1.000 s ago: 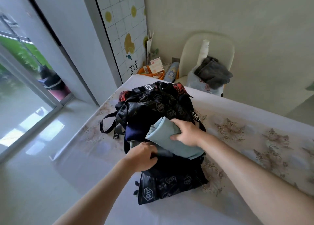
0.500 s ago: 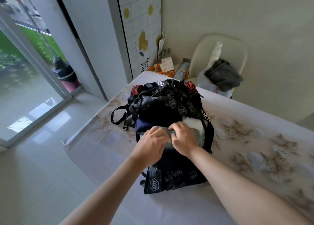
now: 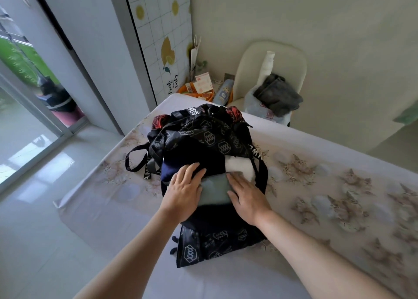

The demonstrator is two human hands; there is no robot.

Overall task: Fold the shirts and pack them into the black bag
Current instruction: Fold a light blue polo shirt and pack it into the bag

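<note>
The black bag (image 3: 210,140) with white hexagon prints lies open on the table. A folded grey-green shirt (image 3: 214,191) sits in its mouth, in front of a white folded garment (image 3: 241,168) and a dark navy one (image 3: 194,160). My left hand (image 3: 184,191) lies flat with straight fingers on the shirt's left edge and the navy fabric. My right hand (image 3: 245,197) presses flat on the shirt's right side. Neither hand grips anything.
The table (image 3: 316,185) has a pale floral cloth. Behind its far edge a cream chair (image 3: 291,56) holds a grey garment (image 3: 277,95) on a plastic bag. An orange basket (image 3: 187,89) of small items stands in the corner. A glass door is at left.
The grey-green shirt went from my right hand's grip above the bag down into the opening. Both hands have spread apart and flattened on it.
</note>
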